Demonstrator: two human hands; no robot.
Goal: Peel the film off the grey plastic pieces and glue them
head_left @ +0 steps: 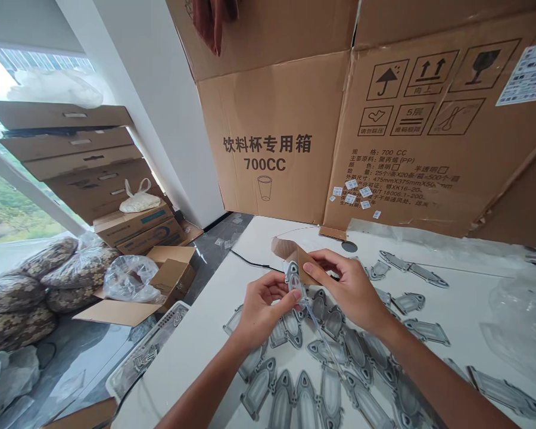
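Observation:
Between the thumb and fingers of my left hand (264, 304) is a small grey pointed-arch piece (293, 275), raised above the table. My right hand (346, 283) pinches a brown folded strip (300, 255) that looks like sandpaper. The strip lies right behind the top of the piece; I cannot tell whether they touch. Below both hands, several similar grey arch pieces (306, 396) are spread over the white table (196, 363). A pair of them joined end to end (413, 268) rests farther back on the right. My right fingertips are partly hidden.
Large cardboard boxes (272, 107) stand along the table's back edge. Clear plastic wrap (522, 316) lies at the right. Left of the table are a white basket (154, 342) holding grey pieces, an open carton (174, 280) and stuffed plastic bags (78, 268) on the floor.

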